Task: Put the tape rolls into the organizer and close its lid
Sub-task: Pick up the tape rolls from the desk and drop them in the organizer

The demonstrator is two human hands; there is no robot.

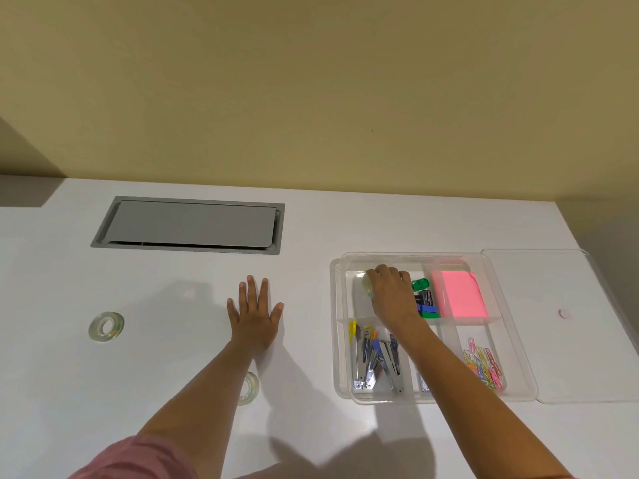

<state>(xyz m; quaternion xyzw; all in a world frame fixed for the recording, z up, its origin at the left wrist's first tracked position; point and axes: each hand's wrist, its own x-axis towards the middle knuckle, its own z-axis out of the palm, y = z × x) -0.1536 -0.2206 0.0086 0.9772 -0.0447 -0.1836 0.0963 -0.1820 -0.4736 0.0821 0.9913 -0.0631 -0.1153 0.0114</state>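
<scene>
Reaching into the organizer (pixel 432 397), the right hand (pixel 392 295) sits over its far-left compartment, fingers curled around a clear tape roll (pixel 367 283) — we see only the roll's left edge past the knuckles. Just right of that hand lie green, blue and black binder clips (pixel 427 300), then a pink sticky-note pad (pixel 461 293). In the near compartments we note metal staple removers (pixel 377 357) on the left and coloured paper clips (pixel 484 366) on the right. The clear lid (pixel 560 326) lies open and flat on the organizer's right side.

The left hand (pixel 254 314) rests palm down on the white desk (pixel 173 357), fingers spread, holding nothing. A second tape roll (pixel 249 388) lies beside that forearm, partly hidden by it — a third (pixel 106 326) sits well to the left, in the open. Beyond the left hand, a grey cable hatch (pixel 188 224) is set into the desk.
</scene>
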